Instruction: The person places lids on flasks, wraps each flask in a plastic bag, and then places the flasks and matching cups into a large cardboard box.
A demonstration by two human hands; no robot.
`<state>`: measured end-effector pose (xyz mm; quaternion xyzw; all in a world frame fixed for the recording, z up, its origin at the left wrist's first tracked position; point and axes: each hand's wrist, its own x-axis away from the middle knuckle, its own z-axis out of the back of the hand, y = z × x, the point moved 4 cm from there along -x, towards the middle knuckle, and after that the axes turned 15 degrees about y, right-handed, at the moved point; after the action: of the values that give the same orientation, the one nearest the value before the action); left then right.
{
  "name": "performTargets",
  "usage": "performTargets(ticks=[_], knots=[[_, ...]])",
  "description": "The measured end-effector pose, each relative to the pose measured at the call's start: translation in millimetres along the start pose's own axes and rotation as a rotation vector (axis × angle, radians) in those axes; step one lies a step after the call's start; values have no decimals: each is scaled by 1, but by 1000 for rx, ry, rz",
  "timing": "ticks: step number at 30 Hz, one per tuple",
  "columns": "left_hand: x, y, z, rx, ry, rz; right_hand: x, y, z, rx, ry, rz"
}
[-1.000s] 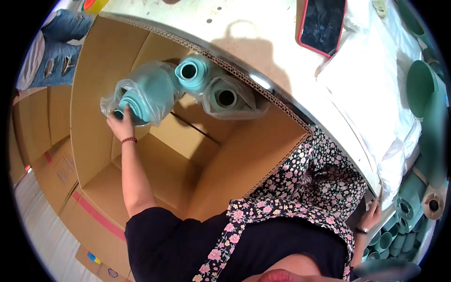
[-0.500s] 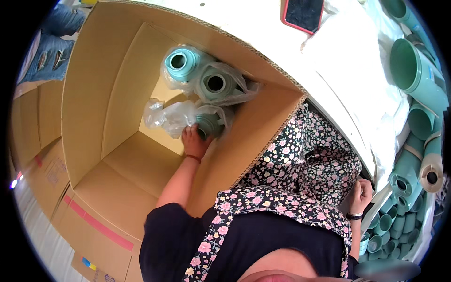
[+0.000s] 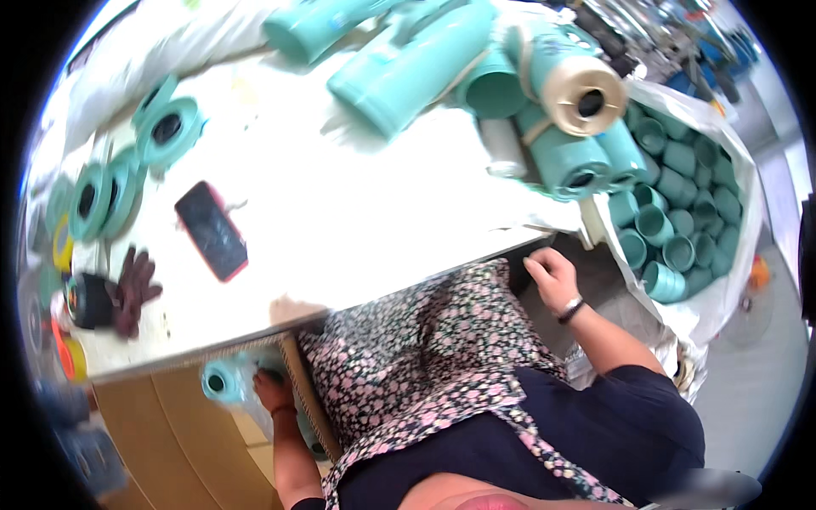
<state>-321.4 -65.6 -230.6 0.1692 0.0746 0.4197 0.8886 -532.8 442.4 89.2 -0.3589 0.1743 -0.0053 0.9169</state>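
My left hand (image 3: pixel 274 393) reaches down into an open cardboard box (image 3: pixel 161 416) at the lower left. Its blurred fingers are by the dark opening of a teal vessel in clear plastic; whether they grip it cannot be made out. Beside it stands another bagged teal vessel (image 3: pixel 223 381) with a round neck. Part of a further one shows below, near the box wall. My right hand (image 3: pixel 552 279) is curled shut, with nothing visible in it, near the front edge of the white table (image 3: pixel 408 212).
On the table lie a red-edged phone (image 3: pixel 212 231), dark gloves (image 3: pixel 136 291), teal rings (image 3: pixel 170 132) and rolls of tape (image 3: pixel 71 357). Large teal cylinders (image 3: pixel 416 72) are piled at the back. To the right stands a white sack (image 3: pixel 739 246) full of small teal cups (image 3: pixel 678 252).
My view has swung right, toward the table and sack. The left hand has moved from the nearest bagged vessel to one farther back. My right hand stays curled by the table edge.
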Motion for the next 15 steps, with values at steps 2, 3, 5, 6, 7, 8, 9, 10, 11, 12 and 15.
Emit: performTargets(ticks=[2,3,5,6,7,8,9,10,11,12,15], knots=[[-15,30,17,-154,-159,-45,-22,-6,6,-314,141,-134],[-22,42,36,174,-177,0,-34,-19,14,-493,210,-157],[-35,60,87,823,-229,87,-78,-30,40,-686,477,-124],[-21,116,153,1062,-218,43,-109,-35,55,-684,608,-206],[-5,161,196,940,-120,-165,-144,-51,69,-437,728,58],[7,204,225,818,-34,-376,-173,-68,89,-146,905,291],[14,234,243,687,56,-590,-199,-84,104,221,972,597],[20,253,233,265,-86,-806,-240,-69,115,210,859,504],[22,259,220,-191,-204,-972,-270,-55,117,171,746,416],[32,253,204,-433,-182,-1207,-282,-48,119,81,593,319],[36,239,214,-635,-115,-1287,-293,-43,128,-133,340,159]])
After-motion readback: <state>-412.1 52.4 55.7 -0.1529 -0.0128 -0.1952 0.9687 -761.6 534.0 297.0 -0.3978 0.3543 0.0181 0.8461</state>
